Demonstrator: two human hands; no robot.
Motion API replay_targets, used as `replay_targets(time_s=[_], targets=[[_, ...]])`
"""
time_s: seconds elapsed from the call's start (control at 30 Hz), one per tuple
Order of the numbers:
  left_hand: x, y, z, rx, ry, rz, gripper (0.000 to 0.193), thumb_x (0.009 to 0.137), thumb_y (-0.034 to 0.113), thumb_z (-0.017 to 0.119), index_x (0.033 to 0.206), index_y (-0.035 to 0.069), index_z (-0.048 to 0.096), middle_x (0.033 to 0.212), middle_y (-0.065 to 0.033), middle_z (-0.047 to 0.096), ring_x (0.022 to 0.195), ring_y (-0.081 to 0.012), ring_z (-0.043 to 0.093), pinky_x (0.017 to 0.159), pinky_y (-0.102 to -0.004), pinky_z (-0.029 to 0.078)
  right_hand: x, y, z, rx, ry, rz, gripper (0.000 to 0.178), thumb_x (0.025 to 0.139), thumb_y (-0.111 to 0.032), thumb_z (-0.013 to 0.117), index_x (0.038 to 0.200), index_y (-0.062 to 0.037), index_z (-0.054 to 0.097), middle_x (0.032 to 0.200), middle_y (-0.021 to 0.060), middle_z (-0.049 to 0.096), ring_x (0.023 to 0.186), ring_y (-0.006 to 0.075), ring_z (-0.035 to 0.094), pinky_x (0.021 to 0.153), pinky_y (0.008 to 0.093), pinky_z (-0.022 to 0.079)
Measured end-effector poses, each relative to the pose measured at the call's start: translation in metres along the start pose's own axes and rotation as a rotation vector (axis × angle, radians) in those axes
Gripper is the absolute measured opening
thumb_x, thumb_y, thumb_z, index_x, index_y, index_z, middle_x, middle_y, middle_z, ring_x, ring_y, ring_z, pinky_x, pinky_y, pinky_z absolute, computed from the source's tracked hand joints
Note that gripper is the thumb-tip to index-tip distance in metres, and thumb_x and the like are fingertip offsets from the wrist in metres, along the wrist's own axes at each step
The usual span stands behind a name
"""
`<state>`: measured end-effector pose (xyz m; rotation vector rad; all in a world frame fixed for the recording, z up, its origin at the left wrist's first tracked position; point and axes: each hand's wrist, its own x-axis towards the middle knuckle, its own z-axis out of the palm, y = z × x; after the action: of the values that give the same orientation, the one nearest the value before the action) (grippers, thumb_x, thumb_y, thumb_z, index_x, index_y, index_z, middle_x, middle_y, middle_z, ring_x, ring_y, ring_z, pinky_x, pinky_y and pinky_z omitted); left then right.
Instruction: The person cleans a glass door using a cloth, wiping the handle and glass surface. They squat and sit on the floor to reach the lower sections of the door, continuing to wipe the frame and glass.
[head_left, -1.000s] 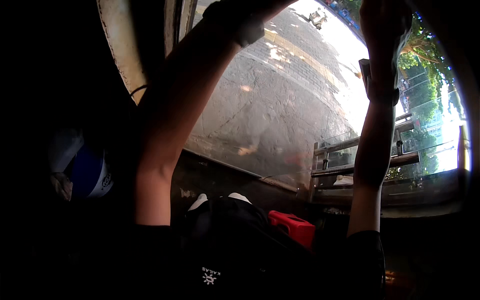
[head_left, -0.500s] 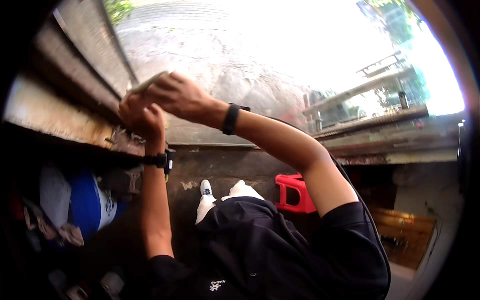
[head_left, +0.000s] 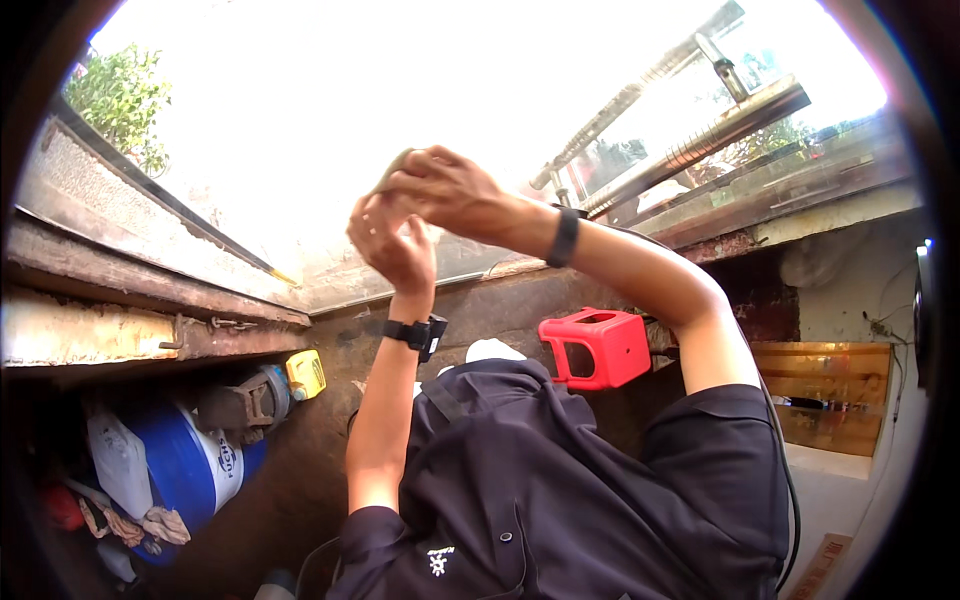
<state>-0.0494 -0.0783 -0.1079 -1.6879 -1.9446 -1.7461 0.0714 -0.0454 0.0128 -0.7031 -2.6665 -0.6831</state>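
Observation:
Both hands are raised and close together against the bright doorway. My right hand is closed, its fingers bent around a thin, pale greenish thing whose edge shows past the fingers. Its kind is too blurred and covered to make out. Just below and to the left, my left hand has its fingers curled up against the same thing, palm side partly toward me. Each wrist wears a black band; the left one carries a small dark device.
A red plastic stool stands on the floor to the right. At left are a blue and white drum, rags and a yellow container under a worn wooden ledge. A metal rail runs along the far right.
Both hands have moved right together, away from the wooden frame at left, still holding the pale thing. The view has shifted, bringing the yellow container into sight.

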Motion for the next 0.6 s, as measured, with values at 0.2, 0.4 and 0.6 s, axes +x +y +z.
replay_targets(time_s=[0.2,0.4,0.6], targets=[[-0.044,0.069,0.038,-0.152,-0.12,0.085,0.061,0.071,-0.009,0.087,0.128,0.004,0.07,0.132,-0.0145,0.068,0.121,-0.0396,0.063,0.101,-0.0499,0.054,-0.101,0.028,-0.045,0.042,-0.079,0.225,0.03,0.079,-0.016,0.08,0.109,-0.0103,0.08,0.132,-0.004,0.068,0.126,0.0183,0.058,0.11,0.034,0.05],[-0.072,0.099,0.083,-0.096,-0.158,0.225,0.043,0.082,-0.001,0.08,0.124,0.005,0.073,0.129,-0.0122,0.069,0.118,-0.0363,0.064,0.101,-0.0492,0.057,-0.167,0.033,-0.034,0.005,-0.045,0.439,0.021,0.081,-0.009,0.079,0.102,-0.0029,0.079,0.121,0.0076,0.07,0.12,0.0236,0.062,0.103,0.0366,0.055],[-0.06,0.089,0.055,0.05,-0.404,0.22,0.024,0.097,0.009,0.073,0.12,0.004,0.073,0.111,-0.014,0.076,0.102,-0.0395,0.07,0.09,-0.048,0.059,-0.216,-0.036,-0.042,0.627,0.189,0.393,0.036,0.087,0.001,0.072,0.123,-0.0014,0.076,0.125,0.0186,0.07,0.122,0.0363,0.065,0.1,0.0485,0.057]])
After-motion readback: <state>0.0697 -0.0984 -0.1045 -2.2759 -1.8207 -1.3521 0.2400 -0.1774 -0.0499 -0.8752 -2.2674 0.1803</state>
